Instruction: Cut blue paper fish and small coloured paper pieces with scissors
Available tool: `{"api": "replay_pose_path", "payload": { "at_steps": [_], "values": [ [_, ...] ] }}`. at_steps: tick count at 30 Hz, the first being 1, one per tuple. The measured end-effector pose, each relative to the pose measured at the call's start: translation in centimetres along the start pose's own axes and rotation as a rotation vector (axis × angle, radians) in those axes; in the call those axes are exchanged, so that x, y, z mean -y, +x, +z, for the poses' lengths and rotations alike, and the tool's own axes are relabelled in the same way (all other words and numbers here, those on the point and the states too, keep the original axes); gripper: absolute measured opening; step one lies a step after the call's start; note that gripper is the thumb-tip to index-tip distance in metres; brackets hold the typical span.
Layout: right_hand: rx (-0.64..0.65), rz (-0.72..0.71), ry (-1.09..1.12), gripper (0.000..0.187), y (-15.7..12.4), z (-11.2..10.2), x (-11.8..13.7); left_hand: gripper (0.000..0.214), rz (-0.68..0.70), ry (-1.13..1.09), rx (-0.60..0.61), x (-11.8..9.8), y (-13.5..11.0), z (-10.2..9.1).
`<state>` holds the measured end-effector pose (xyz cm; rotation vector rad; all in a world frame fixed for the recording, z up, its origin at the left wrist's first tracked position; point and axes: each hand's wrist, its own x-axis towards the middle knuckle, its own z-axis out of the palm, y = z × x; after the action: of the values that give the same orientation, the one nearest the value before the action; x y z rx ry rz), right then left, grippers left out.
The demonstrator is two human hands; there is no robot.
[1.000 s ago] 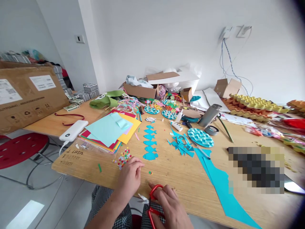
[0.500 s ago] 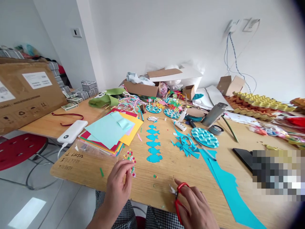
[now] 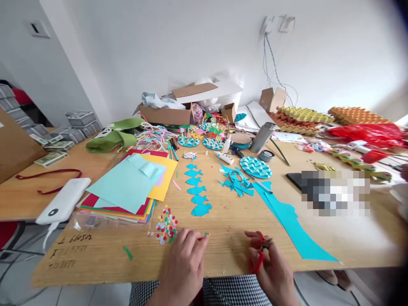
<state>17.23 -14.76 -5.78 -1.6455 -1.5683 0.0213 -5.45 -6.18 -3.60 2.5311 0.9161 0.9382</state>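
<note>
My left hand (image 3: 187, 259) rests low over the table, thumb and fingers drawn together. Its fingertips touch a few small coloured paper dots (image 3: 207, 234); whether any are pinched is hidden. A loose pile of paper dots (image 3: 166, 225) lies just left of that hand. Red-handled scissors (image 3: 256, 260) are held in my right hand (image 3: 276, 272), near the table's front edge, with the blades turned back towards the palm. Farther in, several blue paper fish (image 3: 200, 209) lie in a column, growing smaller towards the back.
Coloured paper sheets (image 3: 117, 187) are stacked at left, beside a white power bank (image 3: 63, 199). Blue scraps (image 3: 237, 182) and a long blue offcut (image 3: 296, 229) lie at right. Behind are a wavy blue disc (image 3: 256, 167), a metal flask (image 3: 263, 137) and egg trays (image 3: 302, 114).
My view has swung right. My left hand has moved right, from beside the dot pile to the few separate dots. The scissors have turned back into my right hand.
</note>
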Motion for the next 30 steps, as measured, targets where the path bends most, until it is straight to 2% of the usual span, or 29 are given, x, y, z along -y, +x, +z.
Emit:
{"api": "replay_pose_path", "payload": {
  "at_steps": [3,9,17,21,30],
  "values": [
    [-0.094,-0.011,-0.024,0.011,-0.6,0.8,-0.2,0.043,-0.003,0.061,0.102,-0.3,0.3,0.2],
    [-0.118,-0.010,-0.017,0.011,-0.7,1.0,-0.1,0.042,-0.057,0.121,0.173,-0.4,0.0,0.2],
    [-0.065,0.011,0.116,0.013,-1.5,1.1,-1.2,0.046,-0.093,0.164,0.142,-0.9,0.1,0.2],
    [-0.074,-0.014,0.172,0.013,-1.7,1.3,-1.8,0.038,-0.086,0.215,0.120,-1.0,0.2,0.3],
    [-0.074,-0.025,0.184,0.016,-1.6,1.1,-1.3,0.043,-0.041,0.175,0.032,-1.1,-0.2,0.1]
  ]
}}
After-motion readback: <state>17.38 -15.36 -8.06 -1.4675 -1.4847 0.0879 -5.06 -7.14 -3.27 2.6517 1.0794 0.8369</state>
